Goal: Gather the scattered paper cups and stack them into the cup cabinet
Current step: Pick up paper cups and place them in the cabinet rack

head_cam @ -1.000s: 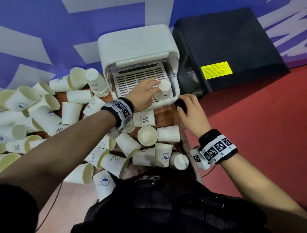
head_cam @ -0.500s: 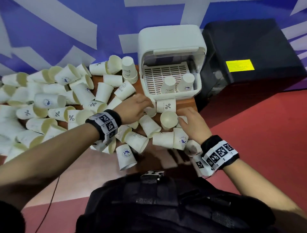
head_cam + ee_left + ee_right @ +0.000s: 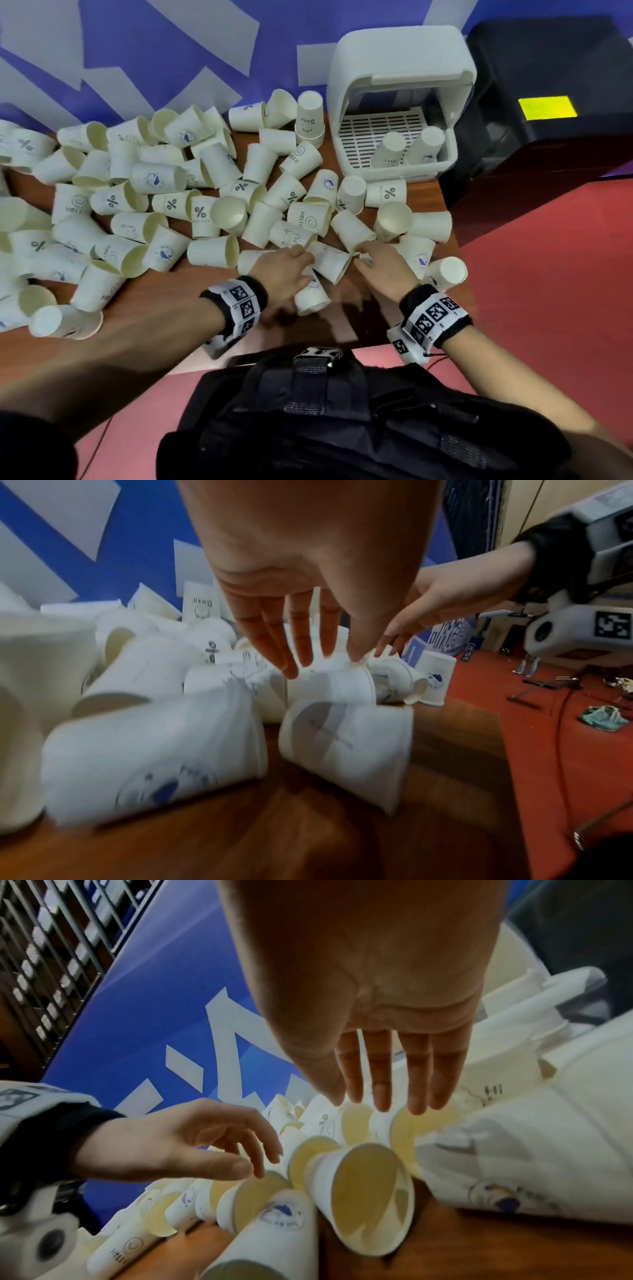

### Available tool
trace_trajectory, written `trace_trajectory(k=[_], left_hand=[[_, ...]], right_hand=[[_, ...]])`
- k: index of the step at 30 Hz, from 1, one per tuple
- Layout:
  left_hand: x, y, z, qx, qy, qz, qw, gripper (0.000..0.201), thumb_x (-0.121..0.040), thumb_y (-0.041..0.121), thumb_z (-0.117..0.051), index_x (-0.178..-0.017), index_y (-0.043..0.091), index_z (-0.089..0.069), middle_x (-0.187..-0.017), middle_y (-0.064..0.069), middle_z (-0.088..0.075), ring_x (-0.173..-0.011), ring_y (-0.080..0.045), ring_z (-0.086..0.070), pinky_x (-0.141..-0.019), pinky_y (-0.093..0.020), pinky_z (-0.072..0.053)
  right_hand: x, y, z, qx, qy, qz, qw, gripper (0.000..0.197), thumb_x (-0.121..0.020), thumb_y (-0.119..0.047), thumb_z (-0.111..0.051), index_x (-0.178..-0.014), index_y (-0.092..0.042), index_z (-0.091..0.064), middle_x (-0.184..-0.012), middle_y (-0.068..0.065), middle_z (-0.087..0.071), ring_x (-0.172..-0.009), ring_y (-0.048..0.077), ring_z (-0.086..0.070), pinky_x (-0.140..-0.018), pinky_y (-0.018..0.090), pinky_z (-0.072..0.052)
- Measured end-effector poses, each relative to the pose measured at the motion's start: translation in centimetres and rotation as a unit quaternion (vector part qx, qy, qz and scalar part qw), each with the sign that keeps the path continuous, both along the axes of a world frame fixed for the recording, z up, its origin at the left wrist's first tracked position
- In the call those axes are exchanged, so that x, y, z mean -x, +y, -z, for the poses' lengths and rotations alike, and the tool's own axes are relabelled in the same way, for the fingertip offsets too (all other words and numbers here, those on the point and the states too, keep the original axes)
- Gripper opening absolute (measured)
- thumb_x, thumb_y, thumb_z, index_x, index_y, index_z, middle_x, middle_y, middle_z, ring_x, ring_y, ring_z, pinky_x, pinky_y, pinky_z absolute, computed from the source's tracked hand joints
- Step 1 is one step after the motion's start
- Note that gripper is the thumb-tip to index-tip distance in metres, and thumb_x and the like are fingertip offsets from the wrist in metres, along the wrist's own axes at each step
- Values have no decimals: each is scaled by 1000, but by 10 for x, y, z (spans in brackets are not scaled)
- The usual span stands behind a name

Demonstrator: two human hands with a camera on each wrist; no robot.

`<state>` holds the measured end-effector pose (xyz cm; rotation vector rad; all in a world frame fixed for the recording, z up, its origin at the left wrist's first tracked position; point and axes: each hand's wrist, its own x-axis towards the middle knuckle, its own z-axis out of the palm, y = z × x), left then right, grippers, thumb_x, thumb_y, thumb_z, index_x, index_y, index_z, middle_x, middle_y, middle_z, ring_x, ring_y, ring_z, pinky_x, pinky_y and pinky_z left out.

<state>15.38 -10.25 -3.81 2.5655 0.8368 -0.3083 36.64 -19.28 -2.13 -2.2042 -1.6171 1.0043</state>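
Near the table's (image 3: 342,329) front edge, the left hand (image 3: 281,270) and right hand (image 3: 387,267) reached with relaxed, straight fingers, grasping nothing, toward a paper cup (image 3: 330,262) lying on its side. At the back right corner, the open white plastic cup cabinet (image 3: 400,72) held two upturned cups (image 3: 407,149) on its slotted floor.

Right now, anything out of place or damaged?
Dozens of paper cups lie tipped across the wooden table; only two stand upside down inside the cup cabinet. No damage visible. Both hands are open over the pile.
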Motion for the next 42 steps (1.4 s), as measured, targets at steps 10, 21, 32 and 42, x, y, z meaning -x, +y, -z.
trace_trajectory(k=[10,21,32,42], left_hand=[[22,-19,27,13,63,36,997,72,-87,62,-50,-145,23,-33,-156,-7,-18,-136,-31,-28,-105,-42,-37],[41,-16,47,46,84,126,987,72,-91,39,-58,-150,22,-21,-155,-1,-20,-125,-29,-42,-98,-39,-42],[47,-6,45,94,14,159,983,54,-83,33,-67,-129,14,-47,-125,-5,-50,-111,-24,-51,-88,-37,-42],[56,16,11,164,-39,106,980,52,-79,32,-72,-124,18,-50,-115,2,-44,-94,-20,-56,-83,-35,-46]], right_hand=[[39,25,26,53,3,12,999,39,-92,-19,-56,-130,-11,-55,-133,9,-56,-122,26,-50,-101,31,-37],[50,21,39,158,-17,15,987,75,-80,-36,-72,-142,-13,-35,-133,13,-53,-120,31,-52,-96,39,-43],[57,5,50,182,67,90,977,86,-77,-28,-75,-144,-11,-25,-132,13,-52,-117,29,-53,-95,38,-44],[51,-7,38,35,150,89,984,106,-72,-11,-74,-150,-35,-7,-138,11,-40,-114,25,-50,-97,41,-47]])
